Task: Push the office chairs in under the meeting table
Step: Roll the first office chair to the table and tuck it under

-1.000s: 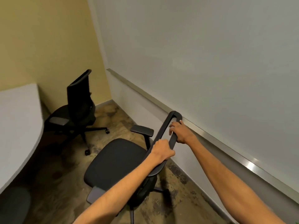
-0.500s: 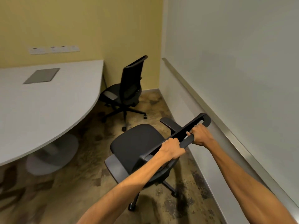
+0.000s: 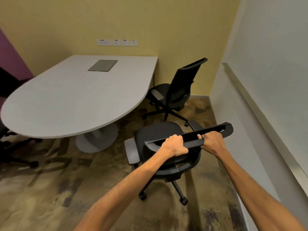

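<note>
Chair [image 3: 160, 134] swung toward table [image 3: 75, 97], backrest gripped by left hand [image 3: 175, 145], right hand [image 3: 212, 141]

A yellow wall [image 3: 150, 22] fills twelve o'clock, bearing a row of white sockets [image 3: 117, 42]; a pale wall [image 3: 275, 47] with a metal rail [image 3: 260, 110] runs along three o'clock; mottled brown carpet [image 3: 50, 189] covers the floor.

Mottled brown floor [image 3: 50, 189] across the lower frame — bearing a white table [image 3: 75, 97] at left, one chair [image 3: 160, 135] at centre, another [image 3: 176, 92] above it.
</note>
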### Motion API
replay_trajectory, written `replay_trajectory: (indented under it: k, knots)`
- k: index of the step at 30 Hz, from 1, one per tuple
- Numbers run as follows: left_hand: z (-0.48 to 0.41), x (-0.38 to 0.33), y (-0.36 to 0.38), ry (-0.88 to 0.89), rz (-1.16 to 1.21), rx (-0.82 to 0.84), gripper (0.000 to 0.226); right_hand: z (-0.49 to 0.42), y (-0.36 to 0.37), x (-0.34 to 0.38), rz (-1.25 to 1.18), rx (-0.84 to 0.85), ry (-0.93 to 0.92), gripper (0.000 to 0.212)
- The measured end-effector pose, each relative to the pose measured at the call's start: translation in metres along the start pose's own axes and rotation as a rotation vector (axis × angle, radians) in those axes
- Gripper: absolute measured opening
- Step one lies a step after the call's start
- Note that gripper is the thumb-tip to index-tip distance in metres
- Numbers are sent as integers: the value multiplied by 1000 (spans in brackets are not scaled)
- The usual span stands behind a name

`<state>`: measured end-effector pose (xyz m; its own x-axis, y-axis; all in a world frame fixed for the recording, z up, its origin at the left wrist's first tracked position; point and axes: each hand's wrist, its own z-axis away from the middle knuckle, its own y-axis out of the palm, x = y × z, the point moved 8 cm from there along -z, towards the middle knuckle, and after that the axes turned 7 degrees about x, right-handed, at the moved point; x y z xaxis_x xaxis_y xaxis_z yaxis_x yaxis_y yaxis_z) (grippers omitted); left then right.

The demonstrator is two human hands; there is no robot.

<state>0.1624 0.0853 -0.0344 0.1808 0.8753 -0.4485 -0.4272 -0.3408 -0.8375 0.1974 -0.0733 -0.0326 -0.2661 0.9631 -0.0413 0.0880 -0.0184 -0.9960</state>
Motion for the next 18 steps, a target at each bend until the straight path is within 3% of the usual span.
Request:
replay_trajectory:
  k: [5,12,18]
  knots:
    - [-11,72,-38,-95,-5,-65,24,-68,5,59,23,1,-142,25]
    - [-15,133,-80,-161,-103,-177,24,-124,-3,113,2,-60,-193,15]
    - [-36,194,-133,-369,-183,-323,34,-216,0,161,-74,-72,-352,21]
